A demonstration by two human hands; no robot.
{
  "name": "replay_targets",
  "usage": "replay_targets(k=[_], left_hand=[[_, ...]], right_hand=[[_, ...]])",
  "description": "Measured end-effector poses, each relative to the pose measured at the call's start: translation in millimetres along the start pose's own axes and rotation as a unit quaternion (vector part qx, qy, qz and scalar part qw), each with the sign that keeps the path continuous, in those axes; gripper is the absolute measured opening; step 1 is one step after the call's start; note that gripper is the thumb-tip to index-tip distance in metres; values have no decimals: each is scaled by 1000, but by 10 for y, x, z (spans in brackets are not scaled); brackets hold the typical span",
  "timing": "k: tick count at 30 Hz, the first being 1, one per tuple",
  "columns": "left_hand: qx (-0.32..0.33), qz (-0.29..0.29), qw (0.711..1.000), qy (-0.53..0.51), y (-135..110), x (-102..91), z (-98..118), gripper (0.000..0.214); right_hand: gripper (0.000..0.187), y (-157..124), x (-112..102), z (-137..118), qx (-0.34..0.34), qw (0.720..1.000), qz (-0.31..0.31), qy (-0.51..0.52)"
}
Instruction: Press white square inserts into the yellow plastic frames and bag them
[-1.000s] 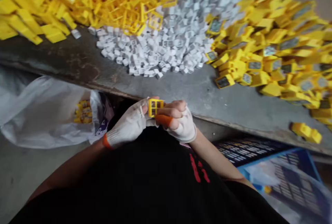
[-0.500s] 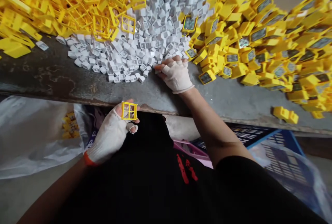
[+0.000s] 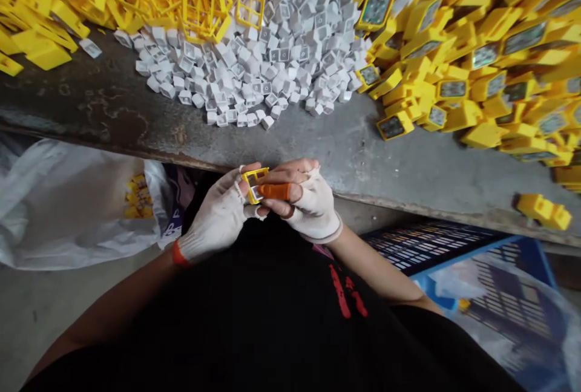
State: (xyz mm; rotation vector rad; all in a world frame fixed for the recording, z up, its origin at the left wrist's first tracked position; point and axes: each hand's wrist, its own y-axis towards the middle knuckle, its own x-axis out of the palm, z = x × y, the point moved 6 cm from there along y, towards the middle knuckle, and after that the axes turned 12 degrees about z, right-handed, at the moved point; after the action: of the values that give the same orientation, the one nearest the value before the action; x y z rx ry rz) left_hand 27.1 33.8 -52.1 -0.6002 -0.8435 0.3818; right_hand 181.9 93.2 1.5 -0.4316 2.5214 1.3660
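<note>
In front of my body, just off the table's edge, my left hand (image 3: pixel 222 213) pinches a small yellow plastic frame (image 3: pixel 249 181) with square openings. It wears a white fingerless glove with an orange cuff. My right hand (image 3: pixel 306 198), also gloved in white, meets it there, with an orange finger cover (image 3: pixel 275 191) on one finger. Its fingertips press a small white cap (image 3: pixel 256 193) at the frame's lower opening; most of that cap is hidden behind the fingers. Beyond the hands lies a heap of white caps (image 3: pixel 245 80).
More yellow frames (image 3: pixel 200 11) are piled at the back left of the metal table (image 3: pixel 149 132). Yellow housings with grey-green faces (image 3: pixel 454 86) are heaped on the right. Below stand a white bag (image 3: pixel 82 198) at left and a blue crate (image 3: pixel 535 265) at right.
My right hand has come back from the white heap to my left hand and now works at the yellow frame with a white cap. The frame has tilted, and the view has shifted slightly.
</note>
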Motion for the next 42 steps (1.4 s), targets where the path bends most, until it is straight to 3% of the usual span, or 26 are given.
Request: replay_targets(k=[3,6,9,12,15,20,23,26,29,32,37,42], left_hand=[[1,0,1000,-4,2,-30,-2,22],[20,13,1000,-20,14,-48,39,20],[30,38,998,-26,19,-83,71,19],[27,51,998,-15,19,-118,87,20],[24,55,998,-15,31,-131,96,20],[8,16,1000,-11,54,-55,45,13],[-7,-19,1000,2,28,-12,9,23],[-54,-56,997,20,-18,2,-25,37],[-92,-67,992,58,-41,-26,-44,39],[-100,-46,990,89,-21,-84,-62,25],[-94,-32,993,58,-15,-105,-43,21],[-92,-25,995,39,-49,-86,-5,17]], right_hand=[[27,103,-64,178,-8,998,-59,1],[28,309,-144,665,12,991,-72,-114],[28,460,12,1185,40,965,-137,-221],[27,486,202,1380,46,935,-224,-270],[31,461,119,1111,21,948,-191,-255],[32,197,-88,477,3,990,-115,-84],[35,46,-66,372,-13,990,-108,-84],[37,50,-99,253,-83,988,-100,-80],[36,118,-158,38,-185,965,-152,-107],[38,174,-190,-114,-236,933,-208,-172],[35,274,-83,-175,-219,910,-294,-195],[42,390,86,-273,-223,860,-417,-191]])
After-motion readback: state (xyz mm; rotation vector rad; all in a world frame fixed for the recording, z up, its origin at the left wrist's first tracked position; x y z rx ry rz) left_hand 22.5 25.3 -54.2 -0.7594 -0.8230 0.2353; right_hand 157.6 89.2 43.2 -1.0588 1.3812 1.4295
